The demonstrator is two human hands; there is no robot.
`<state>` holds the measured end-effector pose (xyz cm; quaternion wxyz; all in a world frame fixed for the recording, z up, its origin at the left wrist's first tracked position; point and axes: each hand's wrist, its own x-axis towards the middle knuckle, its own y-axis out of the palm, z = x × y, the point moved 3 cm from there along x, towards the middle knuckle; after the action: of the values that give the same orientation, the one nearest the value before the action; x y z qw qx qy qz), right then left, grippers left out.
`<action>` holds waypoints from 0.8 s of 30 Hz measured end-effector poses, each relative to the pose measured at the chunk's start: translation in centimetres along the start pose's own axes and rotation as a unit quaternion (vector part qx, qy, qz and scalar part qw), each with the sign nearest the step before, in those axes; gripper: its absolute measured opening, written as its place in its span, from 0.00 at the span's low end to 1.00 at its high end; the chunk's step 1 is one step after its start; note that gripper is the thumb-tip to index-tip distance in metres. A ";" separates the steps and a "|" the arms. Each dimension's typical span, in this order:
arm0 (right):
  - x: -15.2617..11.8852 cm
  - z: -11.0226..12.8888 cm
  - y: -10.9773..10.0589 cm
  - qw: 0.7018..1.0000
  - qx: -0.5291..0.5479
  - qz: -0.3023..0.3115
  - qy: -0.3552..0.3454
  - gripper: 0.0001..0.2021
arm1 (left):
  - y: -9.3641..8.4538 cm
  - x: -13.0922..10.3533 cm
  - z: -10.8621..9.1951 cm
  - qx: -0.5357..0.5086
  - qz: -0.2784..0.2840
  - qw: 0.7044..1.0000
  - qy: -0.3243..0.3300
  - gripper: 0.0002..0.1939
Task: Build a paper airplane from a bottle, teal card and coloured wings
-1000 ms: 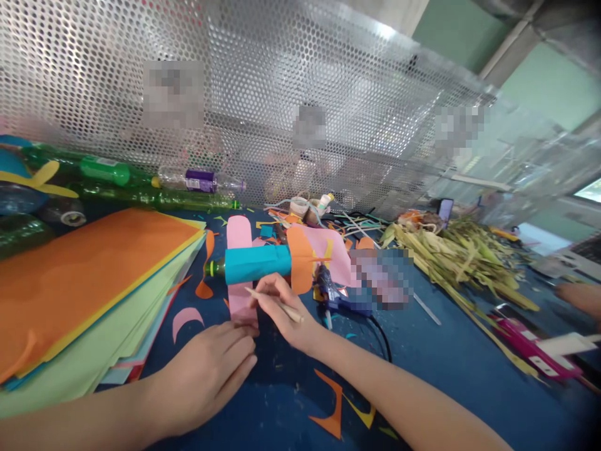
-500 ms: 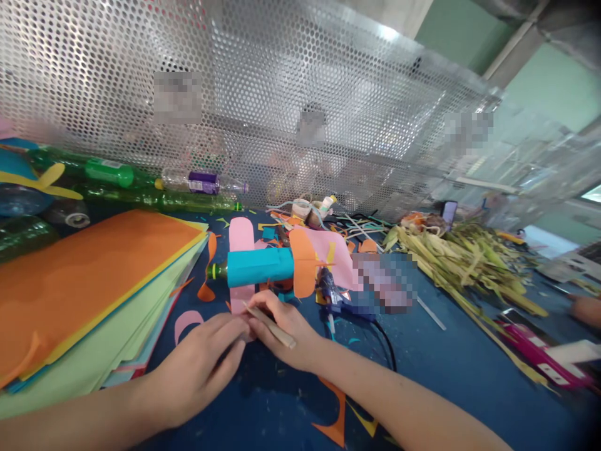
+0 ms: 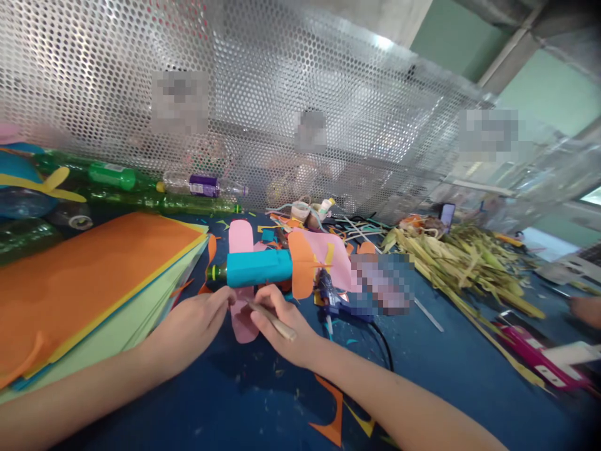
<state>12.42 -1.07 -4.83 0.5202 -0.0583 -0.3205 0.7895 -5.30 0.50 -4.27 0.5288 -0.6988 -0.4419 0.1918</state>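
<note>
A green bottle point(image 3: 220, 273) wrapped in blue paper point(image 3: 258, 268) lies on its side, its neck to the left. One pink paper wing point(image 3: 241, 237) sticks out behind it, and a matching pink wing point(image 3: 244, 331) reaches towards me. At the near wing's left edge, close to the bottle, my left hand point(image 3: 197, 322) pinches the paper with bent fingers. My right hand point(image 3: 284, 326) grips a pale wooden stick point(image 3: 273, 319), its tip over the same wing. An orange paper piece point(image 3: 302, 263) stands at the bottle's right end.
A glue gun point(image 3: 328, 297) with a black cable lies right of the bottle. Stacked coloured sheets point(image 3: 107, 269) cover the left side. Dry husks point(image 3: 469, 263) and a pink power strip point(image 3: 539, 357) lie right. Bottles point(image 3: 113, 176) line the perforated metal screen point(image 3: 263, 94).
My left hand has moved from the near wing's tip up and left to its edge beside the bottle. The wing's rounded end now shows. My right hand keeps the stick, barely shifted.
</note>
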 end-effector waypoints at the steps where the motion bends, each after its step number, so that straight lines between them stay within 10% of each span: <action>1: 0.0 -0.1 0.0 1.000 0.008 -0.008 0.006 0.06 | 0.1 0.0 -0.1 0.009 -0.004 1.000 0.011 0.15; 9: 0.1 -0.3 -0.1 0.998 0.056 -0.020 0.025 0.06 | 0.8 -1.0 -0.6 0.088 -0.033 0.988 0.125 0.21; 24: 1.2 -1.5 -0.4 0.982 0.159 -0.059 0.085 0.12 | 0.8 -2.4 -2.4 0.134 0.007 0.990 0.044 0.19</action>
<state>12.83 0.76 -5.51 0.5938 -0.0230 -0.1480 0.7905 -4.46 -2.88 -4.61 0.6350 -0.6328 -0.3835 0.2219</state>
